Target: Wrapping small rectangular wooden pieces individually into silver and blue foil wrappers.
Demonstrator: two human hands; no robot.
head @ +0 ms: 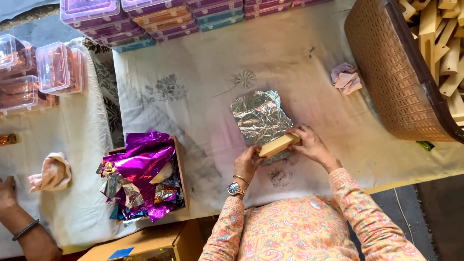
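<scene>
Both hands, left and right, grip wooden block ends; silver foil beneath.

A single view comes from a camera worn on the person's head, looking almost straight down and close in. Its lower edge takes in the person's patterned sleeves; the fingers of the two hands sit a little below the middle. The pale, printed cloth-covered surface runs away beyond the fingers to the upper edge. No second view overlaps it.
</scene>
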